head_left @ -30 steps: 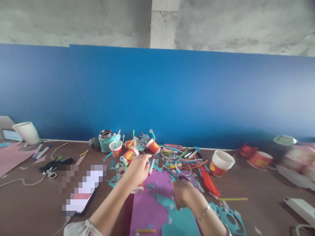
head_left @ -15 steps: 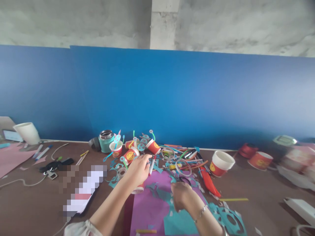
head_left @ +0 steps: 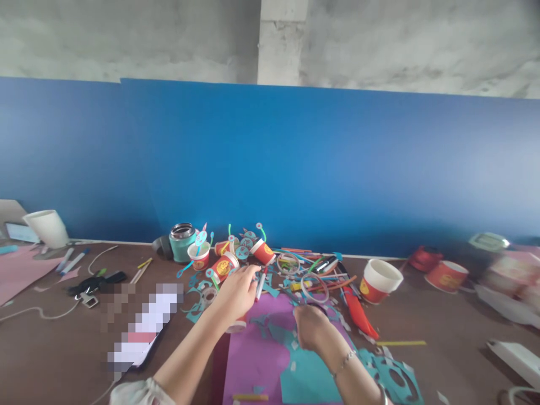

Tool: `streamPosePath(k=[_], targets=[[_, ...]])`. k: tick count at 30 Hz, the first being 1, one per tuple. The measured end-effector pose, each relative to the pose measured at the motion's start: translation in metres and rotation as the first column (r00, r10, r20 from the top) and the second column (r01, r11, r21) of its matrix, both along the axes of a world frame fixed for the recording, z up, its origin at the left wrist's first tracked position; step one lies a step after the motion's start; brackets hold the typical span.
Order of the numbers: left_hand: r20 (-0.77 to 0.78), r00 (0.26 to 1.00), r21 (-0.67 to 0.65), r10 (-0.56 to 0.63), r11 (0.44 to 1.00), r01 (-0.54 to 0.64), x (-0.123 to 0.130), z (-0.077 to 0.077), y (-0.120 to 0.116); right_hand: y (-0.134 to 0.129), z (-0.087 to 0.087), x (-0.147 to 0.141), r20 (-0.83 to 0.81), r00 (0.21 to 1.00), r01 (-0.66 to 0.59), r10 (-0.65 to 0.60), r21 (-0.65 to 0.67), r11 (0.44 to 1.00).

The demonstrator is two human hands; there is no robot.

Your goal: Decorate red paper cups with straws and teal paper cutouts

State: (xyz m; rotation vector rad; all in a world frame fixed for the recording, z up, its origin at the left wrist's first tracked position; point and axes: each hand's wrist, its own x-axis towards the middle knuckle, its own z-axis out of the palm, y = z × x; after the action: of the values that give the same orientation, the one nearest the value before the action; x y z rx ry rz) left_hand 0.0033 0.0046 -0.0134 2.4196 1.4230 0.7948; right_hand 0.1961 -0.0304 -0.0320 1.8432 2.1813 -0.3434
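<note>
Purple sheet point(head_left: 253, 363) lies at 6 o'clock, probably backing teal paper point(head_left: 310, 385). Your left hand point(head_left: 237, 293) is beside the marker point(head_left: 261, 286), right hand point(head_left: 313, 327) above paper; can't tell either grip.

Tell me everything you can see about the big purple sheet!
The purple sheet is thin and plain-coloured and looks like paper or card. It lies flat on the brown table, and its near end runs out of the picture. A turquoise sheet covers much of its right side, small turquoise scraps lie farther up, and a yellow strip lies across it near the bottom. The right hand is above its far right part; I can't tell whether they touch.
</note>
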Motion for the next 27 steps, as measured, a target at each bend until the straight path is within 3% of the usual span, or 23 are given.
streamPosePath(k=[4,10,15,17,19,22,24,27], targets=[[0.009,1.0,0.022,-0.001,1.0,0.001,0.0,-0.003,0.001,-0.002,0.002,0.0,-0.005,0.999,0.046,-0.046,0.031,0.998],[0.026,1.0,0.023,-0.006,1.0,0.005,0.0,-0.006,0.001,0.0,0.011,0.014,-0.148,0.984,0.114,-0.101,0.077,0.991],[0.229,0.971,-0.029,-0.069,0.997,0.077,0.007,-0.005,-0.001,0.01,0.008,0.018,-0.377,0.925,0.106,-0.049,0.132,0.986],[0.352,0.933,-0.109,-0.07,0.987,0.115,0.013,-0.003,-0.002,0.013,0.005,0.018,-0.579,0.814,0.137,-0.045,0.116,0.984],[0.46,0.887,-0.205,-0.031,0.969,0.139,0.019,-0.001,-0.004,0.016,0.003,0.016,-0.78,0.625,0.163,-0.024,0.1,0.982],[0.576,0.815,-0.336,0.056,0.926,0.174,0.025,-0.002,-0.004,0.016,0.006,0.013,-0.92,0.387,0.166,0.056,0.129,0.978],[0.642,0.76,-0.388,0.096,0.896,0.215,0.028,-0.005,-0.004,0.014,0.011,0.011,-0.954,0.29,0.173,0.08,0.134,0.976],[0.735,0.668,-0.405,0.115,0.864,0.298,0.032,-0.012,-0.003,0.013,0.016,0.008,-0.968,0.239,0.203,0.074,0.124,0.971]])
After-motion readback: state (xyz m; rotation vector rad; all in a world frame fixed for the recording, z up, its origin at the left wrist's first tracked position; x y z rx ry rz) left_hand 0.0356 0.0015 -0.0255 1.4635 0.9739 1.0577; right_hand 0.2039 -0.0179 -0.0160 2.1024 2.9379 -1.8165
